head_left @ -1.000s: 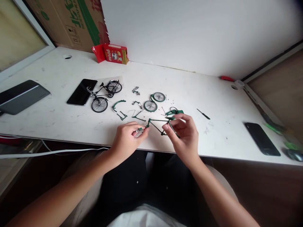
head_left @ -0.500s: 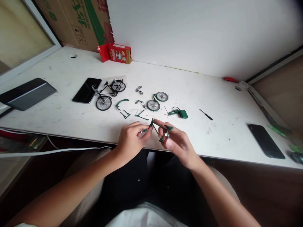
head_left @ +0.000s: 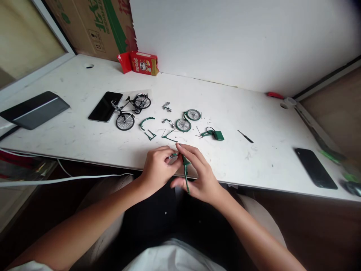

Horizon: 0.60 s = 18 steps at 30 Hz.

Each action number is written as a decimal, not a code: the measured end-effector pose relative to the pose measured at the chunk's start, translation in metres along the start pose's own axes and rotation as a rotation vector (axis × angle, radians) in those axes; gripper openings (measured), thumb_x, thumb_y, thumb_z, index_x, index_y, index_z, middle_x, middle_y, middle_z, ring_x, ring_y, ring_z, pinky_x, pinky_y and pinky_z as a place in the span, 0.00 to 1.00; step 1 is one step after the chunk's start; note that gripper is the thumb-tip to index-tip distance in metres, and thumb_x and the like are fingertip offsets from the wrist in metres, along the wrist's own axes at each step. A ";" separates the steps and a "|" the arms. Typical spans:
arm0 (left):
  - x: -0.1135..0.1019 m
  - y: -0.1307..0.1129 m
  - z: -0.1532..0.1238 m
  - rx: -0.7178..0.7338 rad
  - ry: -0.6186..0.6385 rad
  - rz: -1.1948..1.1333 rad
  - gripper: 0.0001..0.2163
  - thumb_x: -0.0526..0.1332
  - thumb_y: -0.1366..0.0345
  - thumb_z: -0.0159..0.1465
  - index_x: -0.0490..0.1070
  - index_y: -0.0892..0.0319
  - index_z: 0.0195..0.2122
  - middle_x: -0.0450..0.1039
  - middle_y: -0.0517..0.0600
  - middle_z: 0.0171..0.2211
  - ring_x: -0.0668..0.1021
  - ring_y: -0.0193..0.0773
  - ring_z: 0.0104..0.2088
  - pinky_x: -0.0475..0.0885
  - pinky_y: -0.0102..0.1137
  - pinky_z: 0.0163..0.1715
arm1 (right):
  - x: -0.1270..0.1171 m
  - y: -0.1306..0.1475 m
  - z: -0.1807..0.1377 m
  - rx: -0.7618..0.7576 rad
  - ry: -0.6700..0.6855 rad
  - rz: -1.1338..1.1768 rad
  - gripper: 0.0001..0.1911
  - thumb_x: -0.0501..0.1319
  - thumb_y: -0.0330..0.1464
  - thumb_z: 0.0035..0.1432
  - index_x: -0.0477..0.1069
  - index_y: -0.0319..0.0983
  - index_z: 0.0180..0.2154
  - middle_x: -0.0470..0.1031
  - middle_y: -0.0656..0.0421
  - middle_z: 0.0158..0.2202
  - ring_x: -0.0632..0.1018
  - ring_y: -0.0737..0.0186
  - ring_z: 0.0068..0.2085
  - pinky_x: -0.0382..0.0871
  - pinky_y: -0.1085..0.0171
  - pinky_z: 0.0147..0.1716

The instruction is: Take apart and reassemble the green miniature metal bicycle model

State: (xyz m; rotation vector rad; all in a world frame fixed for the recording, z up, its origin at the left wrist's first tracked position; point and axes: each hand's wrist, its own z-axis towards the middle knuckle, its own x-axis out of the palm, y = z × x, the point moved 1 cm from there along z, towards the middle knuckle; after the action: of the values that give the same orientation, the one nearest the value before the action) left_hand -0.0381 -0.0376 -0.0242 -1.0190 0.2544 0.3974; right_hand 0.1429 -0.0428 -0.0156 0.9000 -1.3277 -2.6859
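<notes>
Just over the table's front edge, my left hand [head_left: 158,167] is closed, its thumb and fingers pinching one end of a green model bicycle frame [head_left: 185,171]. A small silver and green piece pokes out between those fingers. My right hand [head_left: 201,177] curves around the frame from the other side, its fingertips at the pinched end. Below them its thumb is set apart, with a green tube of the frame hanging down past it. The joint between the fingertips is partly hidden. Beyond my hands lie a green fork-like part [head_left: 169,136] and a green curved mudguard [head_left: 146,121].
Green-rimmed wheels [head_left: 183,125], a green box-like part [head_left: 218,135] and tiny pieces lie mid-table. A finished black model bicycle [head_left: 125,121] stands left by a tablet [head_left: 105,107]. A screwdriver [head_left: 245,136] and phone [head_left: 315,167] lie right; a red box [head_left: 145,64] is behind.
The frame has turned from slanting right to hanging down toward me. My right hand has moved left, up against my left fingertips, and its thumb has come away from the frame's lower end.
</notes>
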 end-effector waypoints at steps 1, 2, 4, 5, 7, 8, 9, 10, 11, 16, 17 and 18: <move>0.001 -0.001 0.000 -0.021 0.009 -0.016 0.07 0.67 0.73 0.64 0.77 0.61 0.28 0.70 0.45 0.22 0.66 0.30 0.22 0.61 0.28 0.23 | 0.003 -0.002 -0.002 0.027 -0.069 0.019 0.35 0.71 0.42 0.67 0.67 0.48 0.71 0.74 0.47 0.68 0.76 0.45 0.69 0.73 0.44 0.68; 0.001 -0.003 -0.001 -0.042 0.018 -0.035 0.08 0.67 0.72 0.65 0.77 0.61 0.28 0.70 0.45 0.22 0.66 0.30 0.22 0.60 0.29 0.23 | 0.006 -0.003 -0.004 0.070 -0.149 0.045 0.25 0.67 0.37 0.72 0.71 0.48 0.67 0.78 0.49 0.64 0.79 0.48 0.66 0.77 0.47 0.65; 0.003 -0.007 -0.001 -0.078 0.037 -0.065 0.10 0.67 0.69 0.67 0.76 0.60 0.27 0.69 0.44 0.22 0.65 0.30 0.23 0.60 0.29 0.24 | 0.008 -0.005 -0.007 0.178 -0.308 0.109 0.17 0.65 0.31 0.73 0.75 0.47 0.61 0.84 0.52 0.57 0.84 0.52 0.59 0.81 0.50 0.60; 0.003 -0.009 -0.001 -0.094 0.053 -0.081 0.11 0.67 0.69 0.68 0.75 0.60 0.26 0.68 0.44 0.22 0.64 0.31 0.23 0.59 0.29 0.24 | 0.009 -0.006 -0.008 0.229 -0.366 0.133 0.16 0.66 0.31 0.72 0.76 0.46 0.59 0.85 0.53 0.54 0.86 0.52 0.56 0.83 0.51 0.58; 0.004 -0.013 -0.002 -0.133 0.086 -0.108 0.13 0.66 0.68 0.68 0.72 0.59 0.25 0.64 0.43 0.22 0.64 0.31 0.24 0.59 0.30 0.24 | 0.009 -0.005 -0.008 0.300 -0.414 0.146 0.15 0.72 0.34 0.68 0.80 0.44 0.55 0.87 0.53 0.51 0.88 0.51 0.52 0.84 0.51 0.55; 0.005 -0.014 -0.002 -0.161 0.098 -0.118 0.15 0.66 0.68 0.68 0.69 0.59 0.23 0.62 0.43 0.21 0.63 0.31 0.24 0.58 0.30 0.25 | 0.008 -0.005 -0.006 0.325 -0.417 0.146 0.14 0.73 0.35 0.66 0.82 0.44 0.52 0.87 0.53 0.49 0.88 0.51 0.50 0.85 0.51 0.54; 0.005 -0.015 -0.002 -0.201 0.111 -0.133 0.17 0.66 0.68 0.67 0.64 0.58 0.22 0.58 0.42 0.21 0.62 0.31 0.23 0.57 0.31 0.25 | 0.007 -0.004 -0.004 0.348 -0.417 0.150 0.12 0.75 0.36 0.64 0.84 0.43 0.50 0.88 0.53 0.48 0.88 0.51 0.49 0.85 0.51 0.53; 0.006 -0.015 -0.003 -0.251 0.130 -0.157 0.19 0.67 0.67 0.66 0.60 0.57 0.21 0.55 0.41 0.20 0.60 0.31 0.23 0.56 0.31 0.25 | 0.006 -0.005 -0.002 0.373 -0.418 0.163 0.10 0.75 0.36 0.64 0.85 0.43 0.47 0.88 0.53 0.47 0.89 0.51 0.47 0.85 0.51 0.53; 0.006 -0.015 -0.003 -0.309 0.158 -0.198 0.21 0.67 0.66 0.66 0.56 0.56 0.21 0.52 0.41 0.20 0.58 0.31 0.23 0.55 0.31 0.25 | 0.005 -0.006 0.000 0.398 -0.423 0.188 0.09 0.75 0.37 0.63 0.86 0.43 0.44 0.89 0.54 0.45 0.89 0.52 0.46 0.86 0.51 0.52; 0.009 -0.011 -0.002 -0.596 0.336 -0.709 0.11 0.63 0.58 0.71 0.75 0.60 0.36 0.62 0.45 0.27 0.67 0.34 0.28 0.64 0.32 0.30 | -0.006 -0.017 0.005 0.459 -0.476 0.252 0.10 0.76 0.41 0.62 0.85 0.41 0.40 0.89 0.54 0.40 0.89 0.53 0.42 0.87 0.53 0.49; 0.009 -0.010 -0.002 -0.633 0.333 -0.818 0.12 0.62 0.57 0.72 0.78 0.60 0.41 0.64 0.46 0.29 0.69 0.35 0.30 0.66 0.32 0.32 | -0.009 -0.020 0.005 0.447 -0.493 0.220 0.10 0.75 0.41 0.62 0.85 0.41 0.41 0.89 0.55 0.41 0.89 0.54 0.43 0.87 0.54 0.49; 0.009 -0.010 -0.001 -0.662 0.321 -0.907 0.13 0.62 0.56 0.73 0.79 0.61 0.45 0.65 0.47 0.31 0.71 0.35 0.31 0.67 0.33 0.33 | -0.013 -0.021 0.004 0.426 -0.508 0.179 0.10 0.75 0.40 0.63 0.86 0.42 0.42 0.89 0.55 0.42 0.89 0.54 0.43 0.86 0.54 0.49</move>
State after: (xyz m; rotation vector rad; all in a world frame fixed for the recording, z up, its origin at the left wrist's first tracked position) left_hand -0.0256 -0.0409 -0.0209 -1.7215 -0.0854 -0.5543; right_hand 0.1565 -0.0229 -0.0227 0.0695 -2.0122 -2.6271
